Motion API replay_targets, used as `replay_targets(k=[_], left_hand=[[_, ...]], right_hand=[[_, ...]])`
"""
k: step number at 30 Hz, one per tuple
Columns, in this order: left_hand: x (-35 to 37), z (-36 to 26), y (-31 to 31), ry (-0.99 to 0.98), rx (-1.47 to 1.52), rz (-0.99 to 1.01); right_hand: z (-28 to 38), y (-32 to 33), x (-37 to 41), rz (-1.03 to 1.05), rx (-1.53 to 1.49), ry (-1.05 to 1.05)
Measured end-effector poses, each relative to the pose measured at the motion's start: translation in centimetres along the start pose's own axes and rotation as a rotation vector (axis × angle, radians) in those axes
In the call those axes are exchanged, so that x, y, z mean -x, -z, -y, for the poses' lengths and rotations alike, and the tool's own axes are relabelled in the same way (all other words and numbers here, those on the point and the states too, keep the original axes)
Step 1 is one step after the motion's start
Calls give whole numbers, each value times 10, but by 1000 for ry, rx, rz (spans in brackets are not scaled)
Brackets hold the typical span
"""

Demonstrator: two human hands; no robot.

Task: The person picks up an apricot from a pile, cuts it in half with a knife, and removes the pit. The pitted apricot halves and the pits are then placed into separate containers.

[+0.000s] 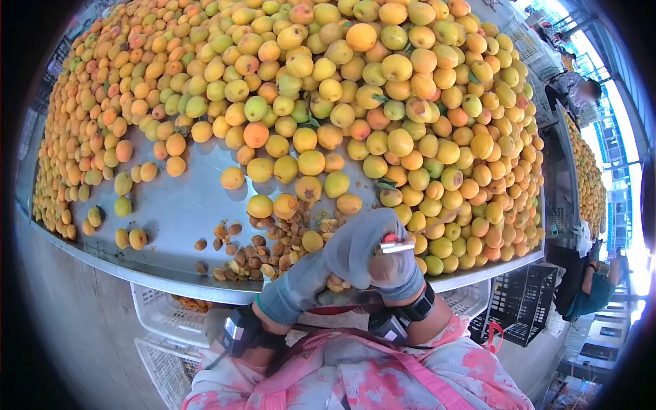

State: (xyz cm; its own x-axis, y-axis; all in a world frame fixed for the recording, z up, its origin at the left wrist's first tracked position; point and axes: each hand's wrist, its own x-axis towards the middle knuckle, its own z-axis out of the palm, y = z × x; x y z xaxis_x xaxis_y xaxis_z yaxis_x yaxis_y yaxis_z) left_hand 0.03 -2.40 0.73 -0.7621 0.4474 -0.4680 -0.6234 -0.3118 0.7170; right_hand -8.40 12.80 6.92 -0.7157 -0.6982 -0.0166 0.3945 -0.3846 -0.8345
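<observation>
Both hands wear grey gloves and meet above the table's front edge, smeared by motion. My left hand [348,247] reaches up from the left with its fingers curled; what it holds, if anything, is hidden. Against it, my right hand [398,275] is closed on a small knife [396,247] with a short metal blade and a red part. Orange, yellow and green apricots [400,142] lie heaped behind and beside the hands. Just left of my left hand, brown pits [266,251] are scattered on the metal table [184,275], with one yellow apricot [312,240] among them.
White plastic crates [167,316] stand under the table's front edge at the left, and a black crate [523,301] is at the right. Farther right are another fruit-covered table [589,174] and two people, one in dark green [593,299], one near the top [572,89].
</observation>
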Motion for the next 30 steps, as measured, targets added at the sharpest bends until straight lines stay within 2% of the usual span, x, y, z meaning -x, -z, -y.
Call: replay_targets(k=[2, 3, 5, 6, 7, 8, 10, 11, 15, 17, 18, 20, 23, 26, 30], left_hand=[[3, -6, -1, -407, -651, -60], [-2, -6, 1, -408, -653, -57], [-17, -5, 4, -145, 915, 508], [-13, -18, -6, -146, 914, 510], [-1, -38, -23, -123, 755, 231], [5, -48, -33, -96, 588, -42], [3, -34, -30, -161, 536, -32], [3, -29, -30, -231, 487, -26], [8, -30, -33, -192, 464, -49], [10, -23, -33, -257, -49, -222], [10, -21, -36, -258, -52, -221], [8, -15, -40, -308, 335, -211], [7, -3, -33, -291, 420, -103], [0, 7, -28, -305, 450, -84], [1, 6, -23, -308, 388, -148]], right_hand=[[0, 0, -3, -77, -90, 56], [0, -1, -6, -114, -134, 86], [1, -3, -14, -185, -222, 144], [12, -13, -29, -79, -29, 344], [18, -14, -29, -79, -28, 346], [22, -13, -27, -172, -24, 372], [27, -14, -22, -315, -35, 397], [27, -13, -21, -320, -34, 399], [23, -8, -15, -319, -70, 407], [24, -13, -12, -312, -27, 411], [24, -16, -10, -312, -27, 414], [22, -22, -6, -369, -10, 372], [20, -21, 1, -389, 38, 293], [19, -24, 0, -374, 4, 293], [14, -27, -3, -429, -30, 266]])
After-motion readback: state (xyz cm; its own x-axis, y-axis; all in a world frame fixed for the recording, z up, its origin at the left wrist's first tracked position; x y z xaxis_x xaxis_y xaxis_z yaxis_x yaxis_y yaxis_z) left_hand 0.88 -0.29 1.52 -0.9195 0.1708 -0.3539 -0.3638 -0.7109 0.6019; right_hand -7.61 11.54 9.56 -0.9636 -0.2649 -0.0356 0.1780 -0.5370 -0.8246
